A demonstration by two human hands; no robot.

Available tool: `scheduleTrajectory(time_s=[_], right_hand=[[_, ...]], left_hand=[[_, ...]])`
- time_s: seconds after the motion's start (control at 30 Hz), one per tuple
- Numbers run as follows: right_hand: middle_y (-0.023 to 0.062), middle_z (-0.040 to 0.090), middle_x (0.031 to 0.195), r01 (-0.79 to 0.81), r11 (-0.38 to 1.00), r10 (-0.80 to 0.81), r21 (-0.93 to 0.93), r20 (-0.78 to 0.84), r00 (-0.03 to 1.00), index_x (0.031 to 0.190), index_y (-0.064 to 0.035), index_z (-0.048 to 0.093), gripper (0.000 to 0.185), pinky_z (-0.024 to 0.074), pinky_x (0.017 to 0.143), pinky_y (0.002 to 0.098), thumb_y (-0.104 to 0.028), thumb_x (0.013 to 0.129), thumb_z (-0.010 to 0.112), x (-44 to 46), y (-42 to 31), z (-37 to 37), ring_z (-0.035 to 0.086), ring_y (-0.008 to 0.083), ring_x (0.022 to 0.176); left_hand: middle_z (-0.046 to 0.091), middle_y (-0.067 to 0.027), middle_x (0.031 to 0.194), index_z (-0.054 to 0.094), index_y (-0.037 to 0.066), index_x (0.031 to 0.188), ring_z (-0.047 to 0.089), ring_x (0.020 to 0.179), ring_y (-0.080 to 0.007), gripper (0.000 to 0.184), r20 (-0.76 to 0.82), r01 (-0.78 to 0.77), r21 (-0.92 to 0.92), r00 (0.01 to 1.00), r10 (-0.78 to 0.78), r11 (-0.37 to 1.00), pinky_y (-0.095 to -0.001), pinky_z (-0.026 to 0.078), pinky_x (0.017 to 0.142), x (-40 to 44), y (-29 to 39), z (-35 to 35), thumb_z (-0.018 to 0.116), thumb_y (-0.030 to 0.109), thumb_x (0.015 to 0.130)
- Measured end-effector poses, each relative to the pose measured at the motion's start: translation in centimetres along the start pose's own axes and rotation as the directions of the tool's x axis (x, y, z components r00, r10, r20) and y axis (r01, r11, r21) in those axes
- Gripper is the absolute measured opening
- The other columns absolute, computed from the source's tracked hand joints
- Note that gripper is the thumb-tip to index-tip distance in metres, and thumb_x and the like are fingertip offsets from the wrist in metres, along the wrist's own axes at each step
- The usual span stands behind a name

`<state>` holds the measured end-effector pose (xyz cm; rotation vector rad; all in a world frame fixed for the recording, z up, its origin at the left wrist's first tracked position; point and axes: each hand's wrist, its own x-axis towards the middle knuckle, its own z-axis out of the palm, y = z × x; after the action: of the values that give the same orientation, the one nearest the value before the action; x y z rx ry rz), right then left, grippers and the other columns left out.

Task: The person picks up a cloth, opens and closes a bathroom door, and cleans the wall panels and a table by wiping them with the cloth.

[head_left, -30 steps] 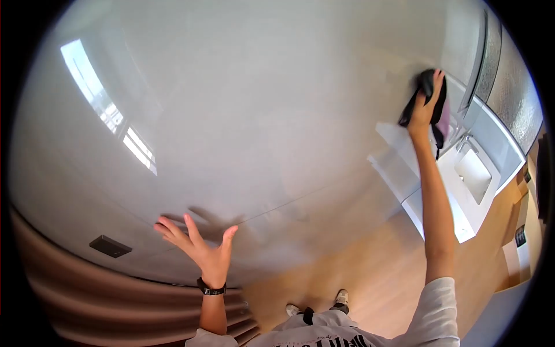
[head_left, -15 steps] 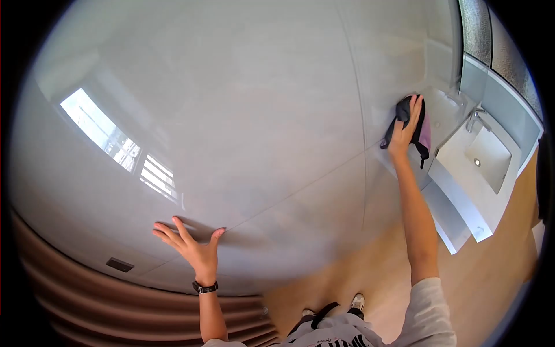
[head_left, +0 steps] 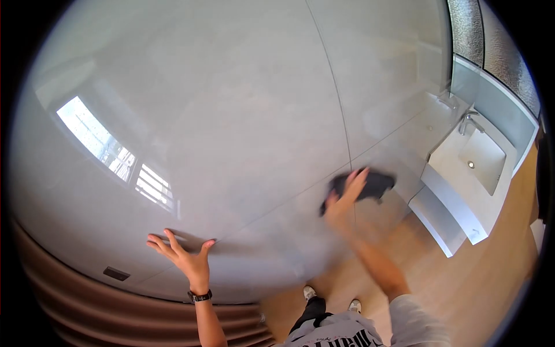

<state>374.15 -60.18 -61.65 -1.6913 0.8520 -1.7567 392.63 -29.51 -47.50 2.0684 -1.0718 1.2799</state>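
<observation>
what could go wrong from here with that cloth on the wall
The dark cloth spreads out past the right hand, so its loose edges might fold or slip.

The sink juts out to the right, so a wide swing that way might knock the hand on its edge.

The left hand has its bare fingers spread at the glossy wall, and they might leave smudges.

One head-worn camera faces the wall [head_left: 231, 115], looking forward and down
</observation>
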Motion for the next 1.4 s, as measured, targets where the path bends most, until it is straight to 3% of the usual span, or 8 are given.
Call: scheduleTrajectory(time_s=[0.07, 0.23, 0.5, 0.7, 0.97, 1.07, 1.27, 1.4], right_hand=[[0.0451, 0.001, 0.146, 0.22, 0.965, -0.193, -0.143, 0.185, 0.964, 0.145, 0.0104, 0.019, 0.092, 0.0028, 0.109, 0.0687, -0.031, 0.073, 0.058, -9.0, 0.9, 3.6, 0.0, 0.0612, 0.137], [0.0414, -0.003, 0.149, 0.341, 0.939, -0.314, -0.04, 0.307, 0.898, 0.148, 0.0069, 0.012, 0.087, 0.0065, 0.108, 0.0681, -0.029, 0.079, 0.052, -13.5, 3.8, 5.2, 0.0, 0.0606, 0.137], [0.0235, 0.014, 0.157, 0.366, 0.904, -0.401, -0.219, -0.141, 0.905, 0.148, -0.0027, 0.031, 0.073, 0.0099, 0.115, 0.052, -0.01, 0.076, 0.043, 22.1, -3.2, -4.8, 0.013, 0.0434, 0.144], [0.0154, 0.021, 0.157, 0.298, 0.947, -0.322, -0.123, -0.335, 0.885, 0.15, -0.0163, 0.029, 0.059, 0.01, 0.115, 0.0508, -0.029, 0.094, 0.043, 37.8, -0.9, -10.0, 0.017, 0.032, 0.145], [0.0159, 0.01, 0.16, 0.234, 0.962, -0.259, -0.141, -0.204, 0.944, 0.152, -0.0084, 0.023, 0.073, 0.0015, 0.115, 0.054, -0.017, 0.082, 0.044, 26.0, 0.3, -7.8, 0.007, 0.0349, 0.147], [0.031, 0.01, 0.154, 0.25, 0.941, -0.266, -0.226, -0.042, 0.963, 0.147, 0.005, 0.026, 0.086, 0.0026, 0.113, 0.0587, -0.017, 0.067, 0.048, 15.2, 0.9, -4.9, 0.005, 0.0462, 0.145], [0.0359, 0.012, 0.151, 0.627, 0.779, -0.623, 0.01, 0.116, 0.773, 0.145, -0.0018, 0.035, 0.078, 0.0171, 0.112, 0.0577, -0.013, 0.073, 0.062, 21.2, -10.3, -3.4, 0.012, 0.0568, 0.138], [0.0242, 0.02, 0.154, 0.791, 0.611, -0.777, -0.033, -0.214, 0.591, 0.144, -0.0106, 0.04, 0.064, 0.0203, 0.111, 0.0584, -0.022, 0.084, 0.059, 36.5, -19.9, -1.5, 0.021, 0.0443, 0.139]], left_hand=[[-0.003, -0.0202, 0.158, 0.02, 0.015, 0.152, -0.003, 0.144, -0.0468, 0.12, 0.028, 0.045, 0.009, 0.999, -0.045, 0.999, -0.0624, 0.012, 0.113, 0.0, 0.2, -0.3, 0.083, 0.054, 0.058], [-0.001, -0.0176, 0.159, 0.022, 0.014, 0.152, 0.0, 0.144, -0.0455, 0.118, 0.025, 0.06, -0.074, 0.998, -0.059, 0.995, -0.0604, 0.016, 0.113, 0.1, 0.5, -0.4, 0.088, 0.041, 0.058], [0.0, -0.0176, 0.159, 0.02, 0.013, 0.152, -0.003, 0.145, -0.0442, 0.118, 0.005, 0.026, 0.0, 1.0, -0.026, 1.0, -0.0633, 0.011, 0.113, 0.6, 0.5, 0.7, 0.08, 0.058, 0.061], [0.002, -0.0142, 0.159, 0.021, 0.018, 0.152, 0.001, 0.142, -0.0492, 0.105, -0.01, 0.016, 0.087, 1.0, -0.015, 0.996, -0.0683, 0.014, 0.109, 1.3, 1.7, 0.6, 0.072, 0.061, 0.071], [0.001, -0.0182, 0.159, 0.019, 0.012, 0.152, -0.001, 0.144, -0.0455, 0.117, 0.012, 0.01, 0.111, 1.0, -0.011, 0.994, -0.0637, 0.013, 0.112, 0.2, -0.1, 0.8, 0.073, 0.066, 0.063], [-0.001, -0.0208, 0.158, 0.02, 0.015, 0.152, -0.003, 0.144, -0.0473, 0.121, 0.016, 0.006, 0.035, 1.0, -0.006, 0.999, -0.0665, 0.014, 0.11, 0.3, 0.2, 0.7, 0.079, 0.061, 0.057], [0.001, -0.021, 0.158, 0.019, 0.014, 0.152, -0.001, 0.144, -0.047, 0.119, 0.004, -0.012, 0.113, 1.0, 0.011, 0.994, -0.0634, 0.014, 0.112, 0.6, 1.1, 0.5, 0.073, 0.067, 0.061], [-0.001, -0.0207, 0.158, 0.018, 0.014, 0.152, -0.002, 0.144, -0.0468, 0.12, 0.033, 0.03, 0.102, 0.999, -0.034, 0.994, -0.0637, 0.013, 0.112, 0.3, 1.2, 0.7, 0.073, 0.068, 0.061]])
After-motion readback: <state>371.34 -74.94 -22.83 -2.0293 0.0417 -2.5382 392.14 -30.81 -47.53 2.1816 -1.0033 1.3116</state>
